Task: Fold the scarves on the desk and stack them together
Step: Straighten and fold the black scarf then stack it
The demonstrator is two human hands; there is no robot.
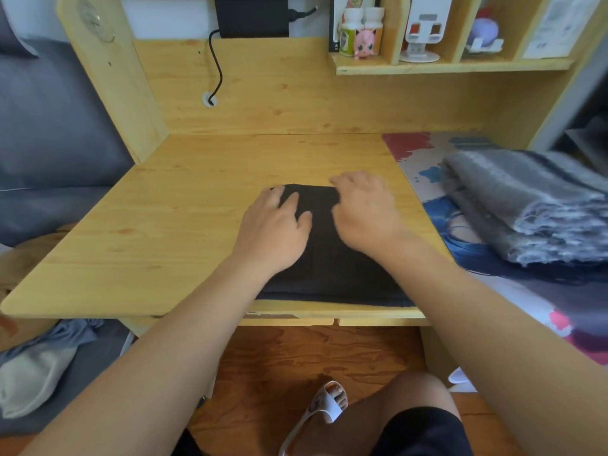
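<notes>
A black scarf lies folded into a rectangle on the wooden desk, reaching the front edge. My left hand rests flat on its left half with fingers spread toward the far left corner. My right hand lies on the right half, its fingers at the far edge of the cloth. A grey fringed scarf lies folded on the right, on a printed desk mat.
A shelf unit with bottles and a pink figure hangs above the desk's back right. A black cable runs down the back panel. A grey couch stands at the left. My knee and a slipper show below the desk.
</notes>
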